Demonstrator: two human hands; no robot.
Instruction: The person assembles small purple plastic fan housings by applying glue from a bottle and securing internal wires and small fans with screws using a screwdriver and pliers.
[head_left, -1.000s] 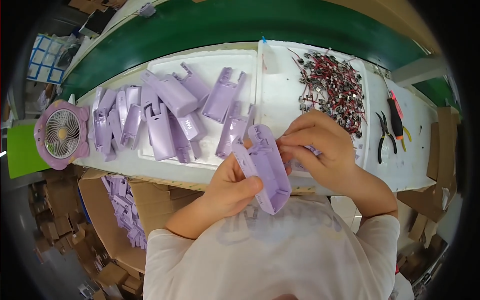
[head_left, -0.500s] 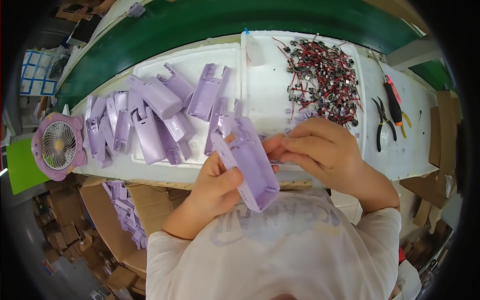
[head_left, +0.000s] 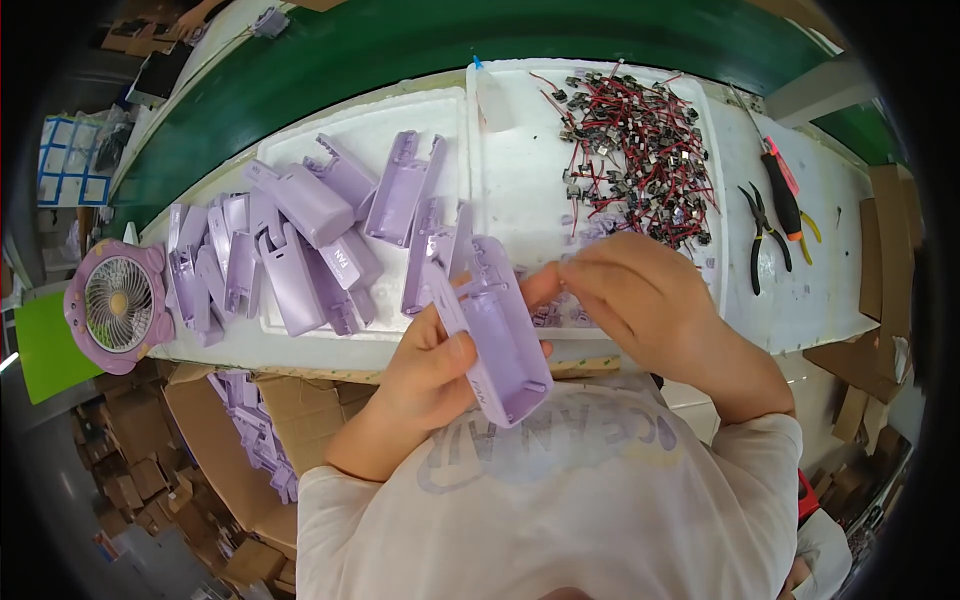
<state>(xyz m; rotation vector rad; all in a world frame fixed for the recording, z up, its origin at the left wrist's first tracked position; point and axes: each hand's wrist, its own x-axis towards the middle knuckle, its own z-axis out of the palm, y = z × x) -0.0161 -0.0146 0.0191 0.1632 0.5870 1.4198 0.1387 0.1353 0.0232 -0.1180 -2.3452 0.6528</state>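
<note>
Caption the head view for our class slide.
Left hand holding a lilac casing, right hand close beside it, red-wired parts piled beyond.

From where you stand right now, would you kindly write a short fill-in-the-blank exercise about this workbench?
1. The left hand holds the open purple housing with its ____ against the left-hand outer wall.
2. The round fan stands to the ____ of the piled purple housings.
3. The pliers lie to the ____ of the wired parts.
4. Below the table, purple pieces lie in a box made of ____.

Missing words: thumb; left; right; cardboard.
</note>
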